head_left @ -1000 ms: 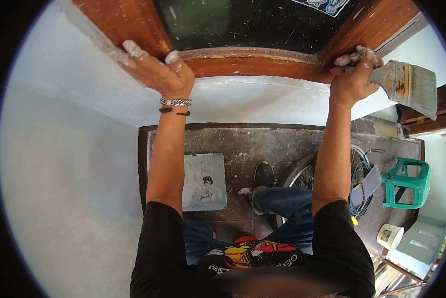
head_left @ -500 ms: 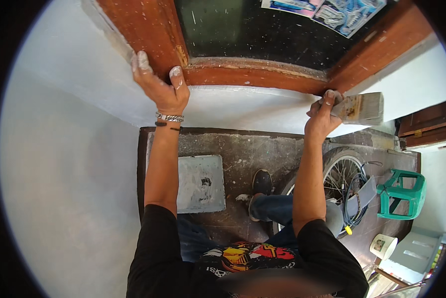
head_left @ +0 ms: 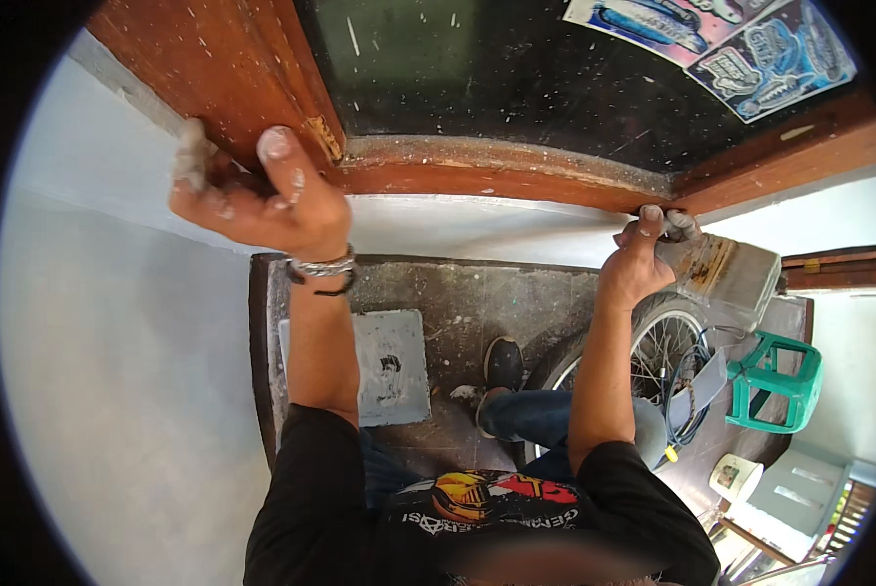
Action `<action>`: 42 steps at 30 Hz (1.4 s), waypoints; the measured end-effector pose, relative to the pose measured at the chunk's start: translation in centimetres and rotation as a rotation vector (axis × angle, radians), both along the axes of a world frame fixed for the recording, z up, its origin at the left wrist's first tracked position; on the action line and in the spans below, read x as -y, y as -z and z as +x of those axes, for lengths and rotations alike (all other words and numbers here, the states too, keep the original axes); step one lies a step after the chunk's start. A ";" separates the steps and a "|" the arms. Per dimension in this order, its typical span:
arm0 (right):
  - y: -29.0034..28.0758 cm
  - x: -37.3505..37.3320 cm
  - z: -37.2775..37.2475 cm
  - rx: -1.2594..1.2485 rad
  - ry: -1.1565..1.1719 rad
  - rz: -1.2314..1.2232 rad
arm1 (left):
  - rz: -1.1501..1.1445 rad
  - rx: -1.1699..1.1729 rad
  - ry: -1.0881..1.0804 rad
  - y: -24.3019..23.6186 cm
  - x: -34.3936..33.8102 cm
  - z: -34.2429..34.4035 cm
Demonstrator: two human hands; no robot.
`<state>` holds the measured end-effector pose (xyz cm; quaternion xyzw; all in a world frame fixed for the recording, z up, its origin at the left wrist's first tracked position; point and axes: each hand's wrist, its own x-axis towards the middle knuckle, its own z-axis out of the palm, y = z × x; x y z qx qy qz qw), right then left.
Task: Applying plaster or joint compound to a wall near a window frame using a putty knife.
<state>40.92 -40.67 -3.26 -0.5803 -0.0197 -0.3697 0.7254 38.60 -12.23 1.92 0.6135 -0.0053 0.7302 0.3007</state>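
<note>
My left hand [head_left: 267,190], spotted with white, is at the lower left corner of the brown wooden window frame [head_left: 438,183]. Its thumb and forefinger stand apart, the other fingers bend partly out of sight, and nothing shows in its grip. On the right, my right hand [head_left: 638,259] closes on a wide putty knife [head_left: 731,278] with a rusty, grey-smeared blade. The fingers are just under the frame's lower right corner, beside the white wall [head_left: 428,225]. The putty knife's handle is hidden in the hand.
Below lies a grey tray [head_left: 394,366] with a dark patch, partly behind my left forearm. A bicycle wheel [head_left: 667,327], a coiled cable [head_left: 690,396], a green plastic stool [head_left: 780,381] and a white bucket [head_left: 736,479] stand to the right. Dark glass [head_left: 477,88] bears stickers.
My left hand has shifted left and down, its thumb and forefinger now spread. The right hand has dropped slightly with the putty knife, whose blade tilts further down. The view has moved closer to the window.
</note>
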 end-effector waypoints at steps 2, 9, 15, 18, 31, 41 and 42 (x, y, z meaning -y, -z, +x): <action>0.1 -0.1 0.2 0.062 0.047 -0.049 | -0.104 -0.020 0.073 -0.4 -1.1 -0.5; -0.6 -0.1 -0.6 0.056 0.007 0.014 | 0.102 -0.036 0.114 -1.0 -2.7 -0.8; 0.5 1.0 -0.3 0.029 -0.010 -0.064 | 0.073 -0.060 0.381 -1.8 -2.2 -1.7; 1.1 2.8 0.3 -0.133 0.026 -0.106 | -0.004 0.013 0.505 -1.4 -0.9 -0.8; 0.6 3.8 0.4 -0.022 0.200 -0.055 | 0.137 0.386 -0.212 -4.2 -10.3 -7.2; -1.2 1.3 -0.3 -0.025 0.180 -0.073 | 0.221 0.363 -0.213 -1.8 -14.1 -9.0; -1.3 1.3 -0.4 -0.017 0.191 -0.081 | 0.242 0.352 -0.202 -1.8 -14.3 -8.8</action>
